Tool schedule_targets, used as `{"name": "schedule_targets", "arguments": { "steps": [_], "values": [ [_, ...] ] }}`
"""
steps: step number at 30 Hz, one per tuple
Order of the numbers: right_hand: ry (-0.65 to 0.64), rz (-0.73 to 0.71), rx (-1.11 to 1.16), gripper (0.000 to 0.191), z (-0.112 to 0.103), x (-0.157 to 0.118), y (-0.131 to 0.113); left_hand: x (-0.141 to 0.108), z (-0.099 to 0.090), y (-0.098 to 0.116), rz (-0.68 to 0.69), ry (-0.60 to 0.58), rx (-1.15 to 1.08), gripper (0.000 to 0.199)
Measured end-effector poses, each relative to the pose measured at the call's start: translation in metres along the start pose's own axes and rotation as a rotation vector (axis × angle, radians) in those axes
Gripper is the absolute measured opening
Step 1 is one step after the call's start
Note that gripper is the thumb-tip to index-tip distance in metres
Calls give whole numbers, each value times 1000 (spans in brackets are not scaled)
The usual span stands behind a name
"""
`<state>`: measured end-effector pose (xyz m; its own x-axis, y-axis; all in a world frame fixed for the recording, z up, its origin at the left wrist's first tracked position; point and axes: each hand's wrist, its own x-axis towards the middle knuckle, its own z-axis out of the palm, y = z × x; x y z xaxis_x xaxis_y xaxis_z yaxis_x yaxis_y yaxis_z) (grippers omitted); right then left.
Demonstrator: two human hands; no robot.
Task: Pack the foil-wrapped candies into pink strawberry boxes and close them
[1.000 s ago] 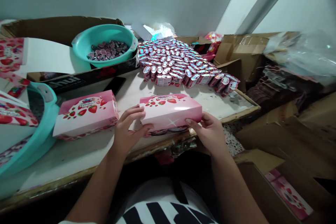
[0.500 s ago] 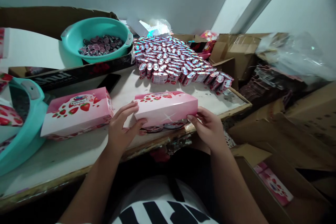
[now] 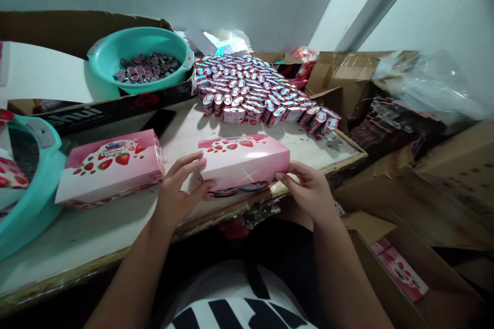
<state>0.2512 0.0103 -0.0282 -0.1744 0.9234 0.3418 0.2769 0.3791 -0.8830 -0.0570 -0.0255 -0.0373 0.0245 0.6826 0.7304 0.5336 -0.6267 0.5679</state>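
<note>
Crosswise near the front edge of the desk (image 3: 116, 229), a pink strawberry-print carton (image 3: 247, 162) spans from left hand (image 3: 173, 198) to right hand (image 3: 314, 195), fingers (image 3: 188, 160) holding its opposite ends, neither hand clearly nearer.

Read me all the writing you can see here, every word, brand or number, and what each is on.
"hui" on the long black-sided carton; the word's start is unclear, and the small line beneath is too blurred.
Right pink box and left pink box: logo lettering too small to read.
Packets: print too small.
Dark box behind them: pale letters, too blurred.
</note>
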Motion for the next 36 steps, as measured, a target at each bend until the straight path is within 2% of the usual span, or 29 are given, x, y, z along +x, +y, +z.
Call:
{"name": "schedule_targets", "arguments": {
  "steps": [3,6,9,13,16,20,25,28,32,36],
  "values": [
    [10,-14,23,7,2,-4,4,-1,-2,0,9,-18,-4,49],
    [0,-70,5,7,4,-5,6,-3,-2,0,-47,-24,-54,47],
    [-2,-147,-58,10,3,-5,4,-5,-1,1,-108,-33,-127,41],
    [24,-221,-161,11,1,-4,3,-5,-1,2,-108,-58,-139,40],
    [-7,-214,-168,9,1,-5,9,-4,-2,3,-78,-76,-105,39],
    [44,-248,-191,9,2,-8,16,-1,-3,4,-33,-95,-56,36],
    [56,-249,-263,6,3,-8,11,1,-3,3,50,-125,47,44],
    [92,-235,-292,7,6,-11,10,1,-2,3,55,-142,84,47],
    [96,-214,-218,8,9,-16,15,0,0,3,53,-149,90,45],
    [35,-182,-114,9,6,-16,18,-1,0,4,43,-158,97,46]
  ]
}}
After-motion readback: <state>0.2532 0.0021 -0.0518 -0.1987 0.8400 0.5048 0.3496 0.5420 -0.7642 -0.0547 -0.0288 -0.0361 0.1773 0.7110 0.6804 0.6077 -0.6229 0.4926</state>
